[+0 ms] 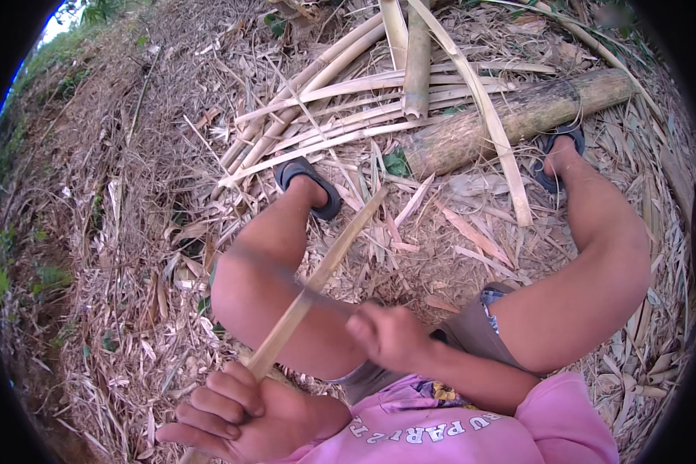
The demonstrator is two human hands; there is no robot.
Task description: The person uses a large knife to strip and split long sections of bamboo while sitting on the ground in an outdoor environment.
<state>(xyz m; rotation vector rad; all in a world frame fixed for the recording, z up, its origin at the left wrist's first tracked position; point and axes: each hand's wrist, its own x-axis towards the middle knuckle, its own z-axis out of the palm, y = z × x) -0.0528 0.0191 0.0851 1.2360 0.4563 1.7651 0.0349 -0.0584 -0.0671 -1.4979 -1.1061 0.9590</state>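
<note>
My left hand (240,410), low in the view, is closed around the near end of a long pale bamboo strip (325,263). The strip slants up and to the right across my left knee, its tip reaching the ground between my feet. My right hand (390,334) is a fist just right of the strip, gripping the handle of a knife. Its dark, motion-blurred blade (286,274) runs left from the fist and meets the strip over my knee. I am squatting with both knees bent.
A thick bamboo pole (518,116) lies crosswise beyond my right foot. A pile of split bamboo strips (348,93) lies behind it and to the left. Dry leaves and shavings cover the ground. My feet wear dark sandals (309,182). A weedy slope rises at the left.
</note>
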